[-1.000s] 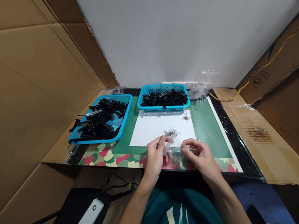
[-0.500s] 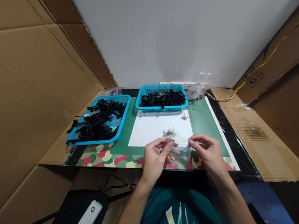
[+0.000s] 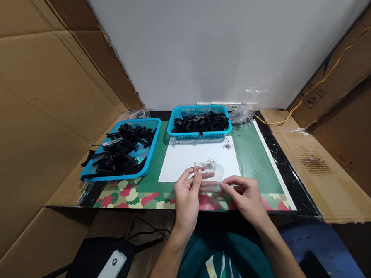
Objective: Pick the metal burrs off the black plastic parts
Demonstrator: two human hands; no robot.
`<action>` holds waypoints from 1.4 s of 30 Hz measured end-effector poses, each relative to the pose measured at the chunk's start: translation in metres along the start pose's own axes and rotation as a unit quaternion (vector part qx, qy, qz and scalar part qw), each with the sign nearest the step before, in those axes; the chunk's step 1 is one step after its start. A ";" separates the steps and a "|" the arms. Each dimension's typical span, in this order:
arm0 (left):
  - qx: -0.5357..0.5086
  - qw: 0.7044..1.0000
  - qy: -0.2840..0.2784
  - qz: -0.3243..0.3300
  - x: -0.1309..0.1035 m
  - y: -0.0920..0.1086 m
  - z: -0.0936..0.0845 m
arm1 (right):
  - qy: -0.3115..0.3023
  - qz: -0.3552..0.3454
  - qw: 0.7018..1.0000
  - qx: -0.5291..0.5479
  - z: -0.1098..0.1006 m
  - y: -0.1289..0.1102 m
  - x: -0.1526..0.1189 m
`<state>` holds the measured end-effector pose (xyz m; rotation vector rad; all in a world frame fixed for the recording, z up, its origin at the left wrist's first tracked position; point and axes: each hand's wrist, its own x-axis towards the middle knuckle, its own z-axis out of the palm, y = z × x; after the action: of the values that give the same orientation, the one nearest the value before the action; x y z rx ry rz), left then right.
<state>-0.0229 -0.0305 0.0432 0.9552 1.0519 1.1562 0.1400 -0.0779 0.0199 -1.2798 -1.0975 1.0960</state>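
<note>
Between my two hands is a small clear plastic bag [image 3: 219, 173], held over the near edge of the white sheet [image 3: 183, 155]. My left hand [image 3: 188, 190] grips its left side, thumb in front and fingers behind, visible through the film. The thumb and forefinger of my right hand [image 3: 242, 194] pinch its lower right corner. Just beyond the bag, partly seen through it, lies a pile of tiny metal pieces [image 3: 210, 164]. A smaller heap of similar pieces [image 3: 227, 146] sits at the sheet's right side. Whether anything is inside the bag, I cannot tell.
A blue basket [image 3: 200, 135] of black plastic parts stands behind the sheet; another blue basket [image 3: 152, 155] of black parts is at left. Crumpled clear plastic [image 3: 242, 113] and yellow wires [image 3: 276, 121] lie at back right. Cardboard walls [image 3: 46, 100] enclose both sides.
The plastic bag has turned and spread flatter, its left side now upright in my left hand. My right hand has moved left and slightly down, closer to the left.
</note>
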 end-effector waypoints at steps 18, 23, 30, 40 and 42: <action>0.015 0.999 0.033 0.026 0.000 -0.004 -0.008 | -0.017 -0.097 0.994 -0.044 -0.005 -0.008 -0.002; 0.024 0.998 0.046 0.035 -0.001 0.000 -0.006 | 0.031 -0.059 0.998 -0.021 -0.014 -0.013 -0.001; 0.047 0.997 -0.066 -0.017 -0.004 -0.003 -0.011 | 0.091 -0.012 0.996 0.012 -0.009 -0.016 0.014; 0.139 0.984 0.004 0.108 0.000 0.003 -0.022 | 0.037 -0.035 0.999 0.005 -0.038 -0.010 0.010; 0.166 0.978 -0.057 0.113 -0.003 0.007 -0.014 | -0.017 -0.015 0.999 -0.026 -0.035 -0.014 0.010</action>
<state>-0.0380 -0.0311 0.0473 1.4179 1.0821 1.1113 0.1758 -0.0736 0.0339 -1.2853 -1.1755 1.0762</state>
